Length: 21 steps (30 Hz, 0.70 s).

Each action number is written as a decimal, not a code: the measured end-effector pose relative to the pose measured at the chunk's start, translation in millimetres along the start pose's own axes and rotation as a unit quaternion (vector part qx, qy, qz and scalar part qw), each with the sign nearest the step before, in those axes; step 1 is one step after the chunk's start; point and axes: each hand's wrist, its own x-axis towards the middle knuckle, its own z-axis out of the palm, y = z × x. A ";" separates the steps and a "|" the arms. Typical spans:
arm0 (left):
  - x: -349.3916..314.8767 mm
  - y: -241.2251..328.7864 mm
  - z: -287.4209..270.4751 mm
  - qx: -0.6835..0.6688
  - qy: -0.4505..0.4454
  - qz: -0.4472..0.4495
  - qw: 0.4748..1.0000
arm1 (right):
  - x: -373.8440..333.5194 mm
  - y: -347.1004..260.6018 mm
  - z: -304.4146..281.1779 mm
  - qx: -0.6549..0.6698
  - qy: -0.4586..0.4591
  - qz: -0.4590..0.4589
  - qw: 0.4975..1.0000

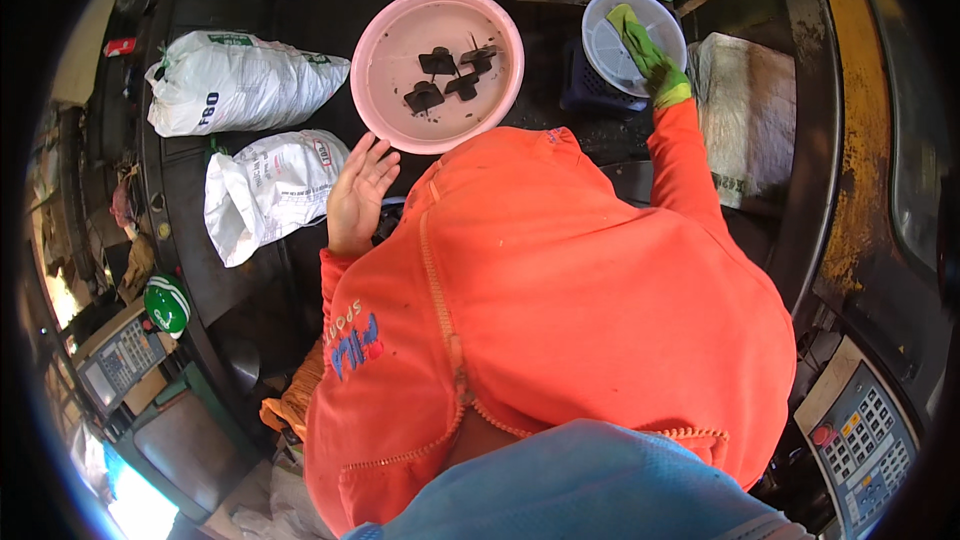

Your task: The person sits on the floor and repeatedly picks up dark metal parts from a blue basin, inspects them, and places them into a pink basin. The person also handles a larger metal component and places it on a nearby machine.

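- The bare left hand (358,195) hovers open-fingered, holding nothing, just below the round pink plastic basin (390,35).
- The green-gloved right hand (648,52) lies flat inside a round grey-white plastic bowl (605,45); grip unclear.
- Small dark moulded pieces (450,75) sit in the basin's shallow liquid, within easy reach.
- Two white woven sacks (240,80) lie left.

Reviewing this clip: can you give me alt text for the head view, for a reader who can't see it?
Seen from above, a person in an orange hooded top reaches a green-gloved right hand into a pale round bowl, while the bare left hand hangs open beside a pink basin holding small dark pieces. Two white sacks lie to the left.
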 end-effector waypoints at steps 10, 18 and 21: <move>86.6 -0.5 117.9 0.402 0.060 0.404 0.819 | -214.5 29.7 279.7 -0.320 -0.455 -0.458 0.693; 126.8 -30.7 22.7 0.499 0.115 0.401 0.759 | -221.0 119.1 291.9 0.085 -0.484 0.249 0.834; 132.7 -54.2 -26.8 0.479 0.154 0.317 0.804 | -213.2 143.4 260.3 0.111 -0.494 0.294 0.811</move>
